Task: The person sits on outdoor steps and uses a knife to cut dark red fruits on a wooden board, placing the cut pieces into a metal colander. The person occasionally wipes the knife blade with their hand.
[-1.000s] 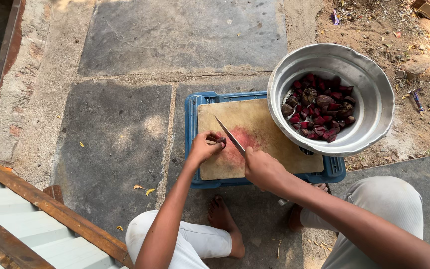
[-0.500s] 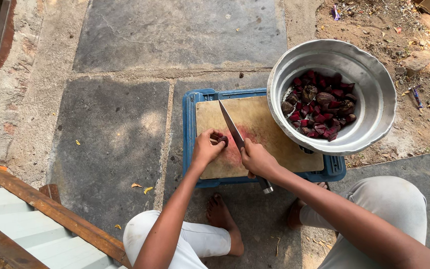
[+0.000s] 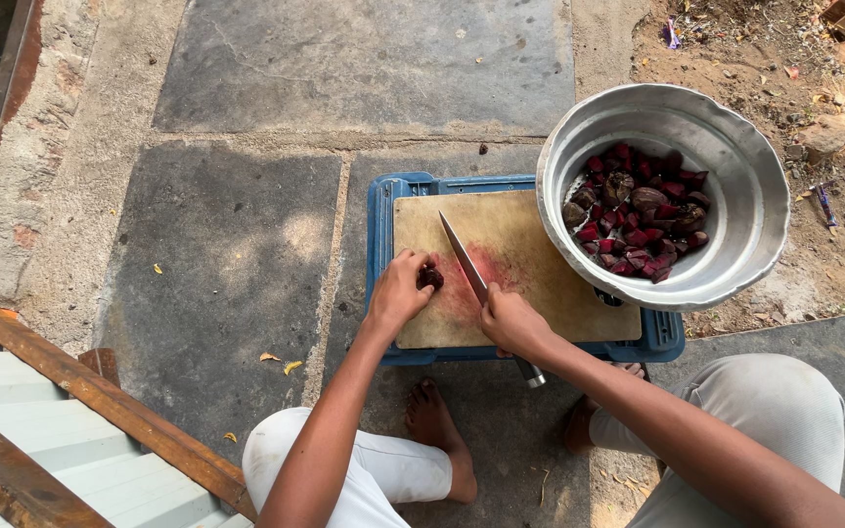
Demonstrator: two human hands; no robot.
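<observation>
Crouching over the work in the head view, you have your left hand (image 3: 401,289) curled down on a small dark red beet piece (image 3: 430,278), fingertips pinching it against the wooden cutting board (image 3: 540,293), near the board's left edge. Your right hand (image 3: 509,321) is wrapped fully round the handle of the knife (image 3: 464,258), the blade angled up and away just beside the piece, its metal butt poking out below your palm. Board sits on a blue plastic crate (image 3: 379,225) on stone paving. Red juice stain on the board where you cut: judge the piece wet and slick, firm rather than soft, light, small enough to roll or squirt sideways under the edge. Best hold looks to be from the top and far side, fingertips tucked back from the blade, flat face down if it has one. Big dented metal bowl (image 3: 747,176) overlaps the board's right corner, holding a heap of cut beet chunks (image 3: 638,223). Your bare foot (image 3: 434,422) rests close below the crate. Only this one view to go on.
</observation>
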